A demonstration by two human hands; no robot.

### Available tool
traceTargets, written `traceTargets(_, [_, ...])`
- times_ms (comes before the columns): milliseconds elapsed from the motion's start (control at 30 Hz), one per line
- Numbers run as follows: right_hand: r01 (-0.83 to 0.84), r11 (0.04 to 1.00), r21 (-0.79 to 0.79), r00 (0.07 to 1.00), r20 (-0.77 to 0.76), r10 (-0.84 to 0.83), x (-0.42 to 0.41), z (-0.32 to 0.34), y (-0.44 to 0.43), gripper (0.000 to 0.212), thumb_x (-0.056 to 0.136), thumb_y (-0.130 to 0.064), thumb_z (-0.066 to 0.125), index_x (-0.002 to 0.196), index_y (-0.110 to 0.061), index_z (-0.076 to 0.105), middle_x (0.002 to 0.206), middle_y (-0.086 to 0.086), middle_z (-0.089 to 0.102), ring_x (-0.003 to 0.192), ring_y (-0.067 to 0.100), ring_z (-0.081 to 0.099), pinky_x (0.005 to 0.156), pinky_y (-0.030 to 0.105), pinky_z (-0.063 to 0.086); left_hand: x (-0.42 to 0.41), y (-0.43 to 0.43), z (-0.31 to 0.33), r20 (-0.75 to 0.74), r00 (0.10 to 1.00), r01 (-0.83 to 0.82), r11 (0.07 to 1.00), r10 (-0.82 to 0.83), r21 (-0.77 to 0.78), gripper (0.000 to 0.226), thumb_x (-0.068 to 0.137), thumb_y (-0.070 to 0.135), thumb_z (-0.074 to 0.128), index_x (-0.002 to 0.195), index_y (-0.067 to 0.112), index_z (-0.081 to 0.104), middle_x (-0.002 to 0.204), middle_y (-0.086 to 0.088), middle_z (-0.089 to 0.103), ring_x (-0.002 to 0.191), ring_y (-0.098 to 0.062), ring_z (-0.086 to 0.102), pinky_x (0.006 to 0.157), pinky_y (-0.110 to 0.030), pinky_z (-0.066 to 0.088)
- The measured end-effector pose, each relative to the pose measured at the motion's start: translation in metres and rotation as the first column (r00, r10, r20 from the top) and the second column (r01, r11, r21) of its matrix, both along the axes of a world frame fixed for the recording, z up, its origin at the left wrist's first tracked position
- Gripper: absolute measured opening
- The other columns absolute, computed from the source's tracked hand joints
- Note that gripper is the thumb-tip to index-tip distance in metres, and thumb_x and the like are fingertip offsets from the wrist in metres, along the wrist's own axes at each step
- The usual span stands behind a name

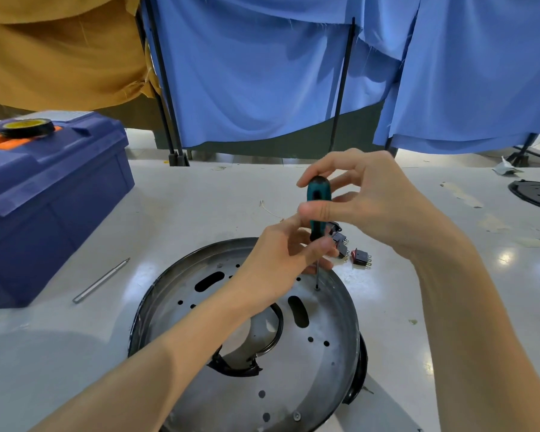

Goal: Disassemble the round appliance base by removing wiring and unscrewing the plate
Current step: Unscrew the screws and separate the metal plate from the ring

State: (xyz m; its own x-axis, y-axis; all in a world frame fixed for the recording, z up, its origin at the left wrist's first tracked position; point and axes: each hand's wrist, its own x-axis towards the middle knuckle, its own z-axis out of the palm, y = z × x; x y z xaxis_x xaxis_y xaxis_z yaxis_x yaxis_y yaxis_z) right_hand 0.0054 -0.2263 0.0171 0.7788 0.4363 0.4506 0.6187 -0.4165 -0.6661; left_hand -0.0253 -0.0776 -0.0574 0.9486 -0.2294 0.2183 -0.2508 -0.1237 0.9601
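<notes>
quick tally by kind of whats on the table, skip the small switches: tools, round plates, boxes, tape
screwdriver: 1
loose driver shaft: 1
round plates: 2, the metal base and the dark plate at the right edge
blue toolbox: 1
tape roll: 1
total: 6

base [325, 353] near rim cropped at bottom; switches [340, 240] half behind left hand [278, 260]; screwdriver [318, 194] tip too small to read.
</notes>
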Motion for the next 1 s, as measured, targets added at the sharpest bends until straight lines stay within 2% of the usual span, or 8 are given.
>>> traceTargets(133, [-0.028, 0.994, 0.109, 0.998, -0.053, 0.034, 0.0012, 0.0034, -0.0041, 0.027, 0.085, 0.002, 0.066, 0.100, -0.020, 0.072, 0.091, -0.006, 0.074, 0.086, 0.007, 0.071, 0.082, 0.021, 0.057, 0.0009, 0.0038, 0.0000, -0.005, 1.000, 0.015, 1.000, -0.015, -0.016, 0.016, 0.099, 0.014, 0.048, 0.112, 0.011, 0.058, 0.093, -0.004, 0.075, 0.089, -0.016, 0.071, 0.080, -0.030, 0.058])
traceTargets(300, [-0.022, 1.000, 0.004, 1.000, 0.017, 0.022, -0.0007, 0.0005, -0.0011, 0.017, 0.076, -0.031, 0.078, 0.092, -0.034, 0.072, 0.091, -0.015, 0.067, 0.087, 0.002, 0.064, 0.078, 0.023, 0.056, 0.0024, 0.0005, -0.0005, 0.029, 0.999, -0.044, 0.999, 0.044, 0.021, 0.027, 0.090, 0.024, 0.063, 0.115, 0.017, 0.054, 0.087, -0.008, 0.073, 0.082, -0.020, 0.071, 0.074, -0.030, 0.059])
traceTargets(467, [-0.064, 0.987, 0.148, 0.995, -0.072, 0.076, 0.0015, 0.0019, -0.0031, 0.030, 0.085, 0.003, 0.065, 0.102, -0.021, 0.071, 0.094, -0.005, 0.074, 0.087, 0.006, 0.071, 0.075, 0.016, 0.056, 0.0040, 0.0024, -0.0021, 0.050, 0.996, -0.071, 0.997, 0.070, 0.012, 0.013, 0.094, 0.017, 0.058, 0.106, 0.013, 0.061, 0.087, -0.004, 0.075, 0.082, -0.017, 0.072, 0.080, -0.032, 0.058])
traceTargets(533, [-0.080, 0.994, 0.068, 0.995, -0.049, 0.083, -0.0005, 0.0009, 0.0000, 0.015, 0.083, -0.023, 0.073, 0.097, -0.030, 0.072, 0.095, -0.013, 0.071, 0.091, 0.002, 0.067, 0.078, 0.019, 0.056, 0.0049, 0.0019, -0.0019, 0.051, 0.992, -0.114, 0.993, 0.114, 0.004, 0.019, 0.087, 0.022, 0.068, 0.101, 0.011, 0.059, 0.086, -0.006, 0.074, 0.078, -0.019, 0.072, 0.079, -0.038, 0.058])
traceTargets(600, [-0.019, 1.000, -0.004, 1.000, -0.002, 0.019, -0.0007, -0.0016, 0.0032, 0.020, 0.074, -0.040, 0.077, 0.092, -0.035, 0.071, 0.093, -0.016, 0.067, 0.089, 0.002, 0.064, 0.077, 0.023, 0.056, 0.0039, 0.0014, -0.0017, 0.040, 0.995, -0.088, 0.996, 0.088, 0.016, 0.024, 0.087, 0.026, 0.067, 0.104, 0.013, 0.058, 0.087, -0.006, 0.073, 0.078, -0.018, 0.072, 0.079, -0.035, 0.059])
traceTargets(733, [-0.007, 0.992, 0.124, 0.999, -0.046, 0.013, 0.0038, 0.0005, 0.0011, 0.028, 0.085, -0.002, 0.068, 0.100, -0.026, 0.070, 0.093, -0.008, 0.072, 0.084, 0.004, 0.070, 0.080, 0.021, 0.058, 0.0027, 0.0031, -0.0023, -0.015, 1.000, -0.007, 0.998, 0.006, -0.069, 0.015, 0.098, 0.011, 0.048, 0.106, 0.013, 0.061, 0.090, -0.002, 0.075, 0.084, -0.019, 0.073, 0.075, -0.026, 0.058])
traceTargets(867, [-0.050, 0.998, -0.029, 0.999, 0.007, 0.050, 0.0015, -0.0022, 0.0014, 0.018, 0.080, -0.031, 0.075, 0.097, -0.034, 0.070, 0.091, -0.025, 0.064, 0.089, -0.008, 0.061, 0.073, 0.008, 0.051, 0.0043, 0.0016, -0.0019, 0.004, 0.997, -0.078, 0.995, 0.079, -0.060, 0.021, 0.089, 0.019, 0.066, 0.105, 0.008, 0.058, 0.089, -0.009, 0.072, 0.078, -0.022, 0.073, 0.073, -0.032, 0.060])
traceTargets(1000, [-0.032, 0.998, 0.061, 0.998, -0.045, 0.034, 0.0038, 0.0003, -0.0043, 0.033, 0.081, -0.005, 0.073, 0.104, -0.028, 0.071, 0.089, -0.013, 0.073, 0.084, 0.004, 0.070, 0.072, 0.015, 0.055, 0.0023, -0.0004, -0.0037, 0.003, 0.999, -0.045, 0.997, 0.045, -0.058, 0.017, 0.098, 0.018, 0.049, 0.108, 0.012, 0.061, 0.089, -0.003, 0.073, 0.080, -0.021, 0.073, 0.075, -0.029, 0.059])
